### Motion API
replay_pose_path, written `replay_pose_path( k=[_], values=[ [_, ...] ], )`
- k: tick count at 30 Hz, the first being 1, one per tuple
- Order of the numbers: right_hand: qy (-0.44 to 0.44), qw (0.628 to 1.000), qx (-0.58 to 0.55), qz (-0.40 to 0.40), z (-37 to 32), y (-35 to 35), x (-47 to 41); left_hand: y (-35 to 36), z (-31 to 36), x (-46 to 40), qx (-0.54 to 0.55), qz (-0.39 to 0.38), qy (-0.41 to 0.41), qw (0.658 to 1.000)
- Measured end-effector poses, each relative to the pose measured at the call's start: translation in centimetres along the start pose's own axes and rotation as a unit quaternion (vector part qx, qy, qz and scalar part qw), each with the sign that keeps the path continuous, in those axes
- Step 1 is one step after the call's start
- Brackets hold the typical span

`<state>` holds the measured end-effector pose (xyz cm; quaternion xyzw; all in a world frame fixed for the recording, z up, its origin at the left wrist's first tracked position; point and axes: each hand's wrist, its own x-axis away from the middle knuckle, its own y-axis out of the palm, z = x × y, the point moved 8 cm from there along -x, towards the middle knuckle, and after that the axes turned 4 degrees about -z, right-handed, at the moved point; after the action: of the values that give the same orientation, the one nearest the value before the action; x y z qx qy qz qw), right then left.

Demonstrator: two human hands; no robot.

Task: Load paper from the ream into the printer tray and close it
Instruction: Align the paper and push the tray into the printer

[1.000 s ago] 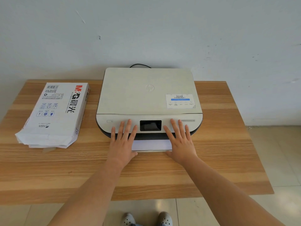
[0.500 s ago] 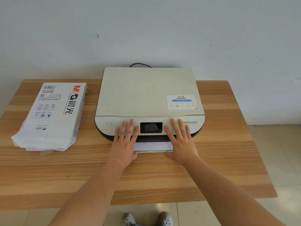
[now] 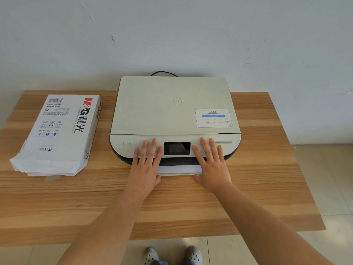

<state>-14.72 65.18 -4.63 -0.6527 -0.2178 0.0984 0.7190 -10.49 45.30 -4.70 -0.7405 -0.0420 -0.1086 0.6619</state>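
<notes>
Paper (image 3: 179,168) in the printer tray (image 3: 178,174) shows as a white strip between the two palms, just below the fingers that lie flat on the front panel of the printer (image 3: 174,115). Compared with half a second ago, nothing has moved. Left hand (image 3: 146,165) and right hand (image 3: 212,165) are spread open, gripping nothing, with the arms stretched forward; the ream (image 3: 57,134) lies well apart to the left of the fingers.

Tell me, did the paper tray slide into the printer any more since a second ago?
No. The paper tray sticks out from under the printer front about as far as before, between the left hand and right hand.
</notes>
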Motion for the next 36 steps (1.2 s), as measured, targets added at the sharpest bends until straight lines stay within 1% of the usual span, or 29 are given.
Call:
replay_pose_path(
  k=[7,19,27,32,36],
  values=[
    [0.004,1.000,0.015,-0.008,0.0,0.2,-0.1,0.0,0.1,0.0,0.002,0.008,-0.002,1.000],
    [0.013,1.000,0.018,0.013,-0.1,0.6,-0.4,0.4,0.1,-0.3,0.007,0.033,-0.005,0.999],
    [0.019,0.999,0.012,0.036,-0.2,0.7,-0.5,0.9,0.1,-0.6,0.006,0.039,-0.011,0.999],
    [0.024,0.997,0.009,0.066,-0.2,0.7,-0.7,1.0,0.2,-0.9,0.010,0.045,-0.012,0.999],
    [0.027,0.997,0.015,0.075,-0.2,0.7,-0.9,1.0,0.1,-0.9,0.013,0.074,-0.012,0.997]
  ],
)
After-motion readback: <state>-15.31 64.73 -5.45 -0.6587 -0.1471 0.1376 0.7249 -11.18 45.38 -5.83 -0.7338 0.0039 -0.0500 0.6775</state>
